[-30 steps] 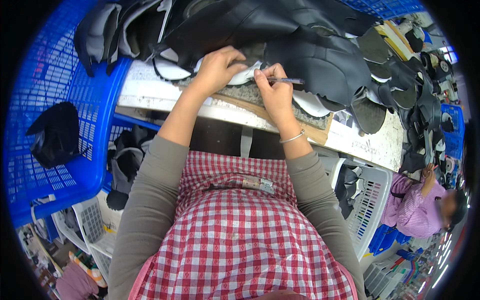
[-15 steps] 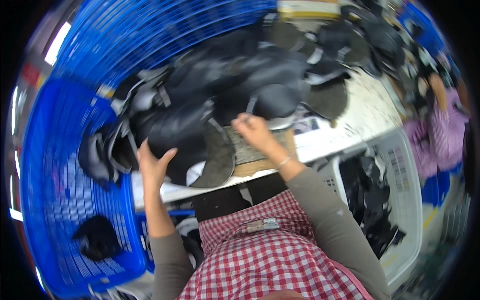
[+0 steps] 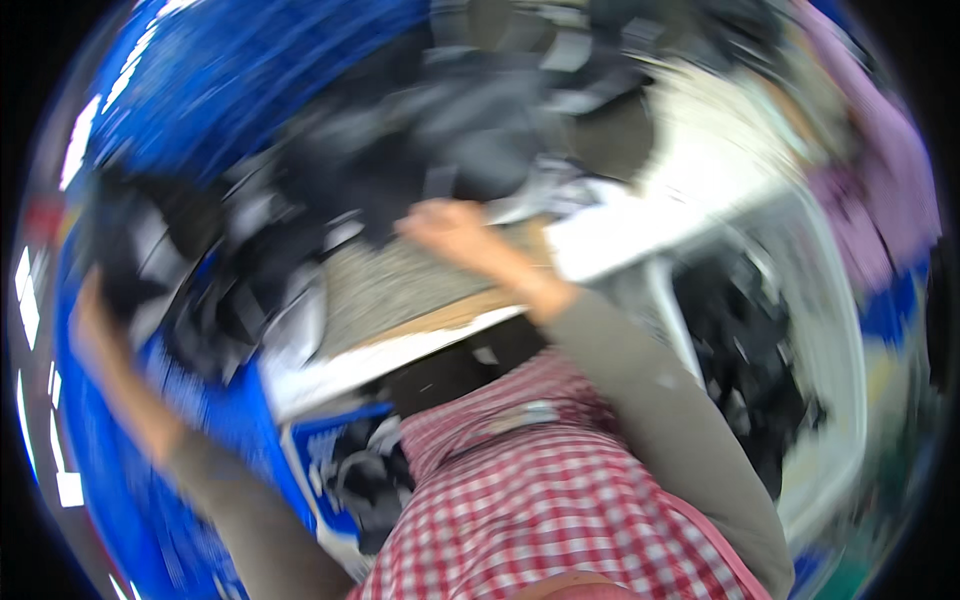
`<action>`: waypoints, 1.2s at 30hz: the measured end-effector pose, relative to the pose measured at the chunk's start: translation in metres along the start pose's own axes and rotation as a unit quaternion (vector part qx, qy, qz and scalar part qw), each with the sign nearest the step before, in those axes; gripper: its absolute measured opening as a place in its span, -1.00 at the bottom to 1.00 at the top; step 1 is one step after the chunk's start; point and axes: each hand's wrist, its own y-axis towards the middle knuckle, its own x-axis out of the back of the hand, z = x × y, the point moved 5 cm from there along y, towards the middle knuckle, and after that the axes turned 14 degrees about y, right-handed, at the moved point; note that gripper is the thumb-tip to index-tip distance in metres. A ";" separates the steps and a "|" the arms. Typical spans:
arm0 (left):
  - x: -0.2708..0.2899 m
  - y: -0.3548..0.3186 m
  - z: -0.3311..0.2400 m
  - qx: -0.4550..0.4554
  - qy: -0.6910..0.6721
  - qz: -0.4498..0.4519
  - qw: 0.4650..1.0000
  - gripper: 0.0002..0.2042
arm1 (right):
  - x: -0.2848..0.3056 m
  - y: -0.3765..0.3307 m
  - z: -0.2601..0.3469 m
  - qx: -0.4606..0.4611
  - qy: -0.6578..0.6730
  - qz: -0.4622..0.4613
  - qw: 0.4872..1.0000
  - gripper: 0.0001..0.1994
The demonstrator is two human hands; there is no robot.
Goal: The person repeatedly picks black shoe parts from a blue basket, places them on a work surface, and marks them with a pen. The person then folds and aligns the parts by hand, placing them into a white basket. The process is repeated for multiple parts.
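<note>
The picture is strongly blurred, so many details cannot be read.

At the far left, the left hand [image 3: 88,325] is raised and reaches out to the side, in front of the big blue plastic crate [image 3: 200,110] that fills the upper left of the view. The hand is just beside a dark piece of black material [image 3: 135,255] at the left end of the pile, and it seems to touch it. Whether the grip of this hand is spread or pressed together on the piece, I cannot tell, because the fingers are smeared by the blur. The forearm in a grey-brown sleeve [image 3: 235,500] goes down from the hand to the lower edge.

More to the right, a heap of black pieces [image 3: 420,150] lies across the back of the worktop [image 3: 620,235], partly hanging over its left end. In front of the heap there is a grey speckled mat [image 3: 390,285] on the worktop.

The right hand [image 3: 450,228] rests at the edge of this heap, above the mat, with the fingers bent down on the black material. If it pinches something, the picture does not show it. The right arm comes from the lower right over the red and white checked apron [image 3: 540,500].

At the right, below the worktop, a white basket [image 3: 835,400] holds more dark pieces. Behind it, at the upper right rim, another person in purple clothing [image 3: 880,170] is seen, well apart from both hands.
</note>
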 end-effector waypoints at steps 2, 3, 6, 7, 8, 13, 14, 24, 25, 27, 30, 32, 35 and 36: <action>-0.033 0.008 0.005 -0.074 0.144 0.006 0.987 -0.53 | 0.000 0.000 0.001 -0.051 0.032 0.036 0.998 -0.59; -0.054 0.007 0.011 -0.066 0.175 -0.011 0.982 -0.52 | 0.004 -0.002 0.004 -0.041 0.026 0.040 0.998 -0.64; -0.074 -0.052 0.066 0.011 0.274 -0.084 0.958 -0.46 | 0.009 -0.003 -0.013 -0.152 0.100 -0.015 0.983 -0.75; -0.061 -0.088 0.094 0.048 0.320 -0.109 0.940 -0.47 | 0.009 -0.002 -0.014 -0.144 0.109 0.004 0.984 -0.76; -0.052 -0.125 0.117 0.079 0.363 -0.123 0.920 -0.48 | 0.008 -0.003 -0.018 -0.152 0.113 0.006 0.982 -0.76; 0.014 -0.281 0.204 0.212 0.461 -0.131 0.852 -0.45 | 0.008 -0.009 -0.024 -0.118 0.116 0.020 0.986 -0.75; 0.040 -0.300 0.218 0.240 0.498 -0.144 0.821 -0.38 | 0.011 -0.010 -0.025 -0.113 0.116 0.018 0.987 -0.75; 0.109 -0.339 0.319 0.252 0.598 0.020 0.761 -0.24 | 0.003 -0.026 -0.001 -0.121 0.061 0.011 0.991 -0.77; 0.104 -0.334 0.306 0.142 0.609 -0.073 0.777 -0.22 | 0.001 -0.029 0.004 -0.103 0.083 0.023 0.991 -0.76; 0.101 -0.349 0.288 0.045 0.614 -0.230 0.754 -0.25 | 0.002 -0.027 0.002 -0.123 0.068 0.018 0.990 -0.77; 0.119 -0.390 0.317 0.263 0.602 -0.181 0.732 -0.54 | -0.004 -0.024 -0.003 -0.122 0.109 0.052 0.985 -0.81; 0.120 -0.416 0.354 0.424 0.449 -0.004 0.787 -0.63 | -0.006 -0.023 -0.003 -0.096 0.096 0.070 0.988 -0.80; 0.128 -0.422 0.362 0.392 0.569 0.058 0.721 -0.66 | -0.006 -0.023 0.001 -0.065 0.097 0.090 0.989 -0.79; 0.127 -0.415 0.360 0.334 0.621 0.088 0.704 -0.63 | -0.005 -0.023 0.006 -0.029 0.096 0.091 0.991 -0.78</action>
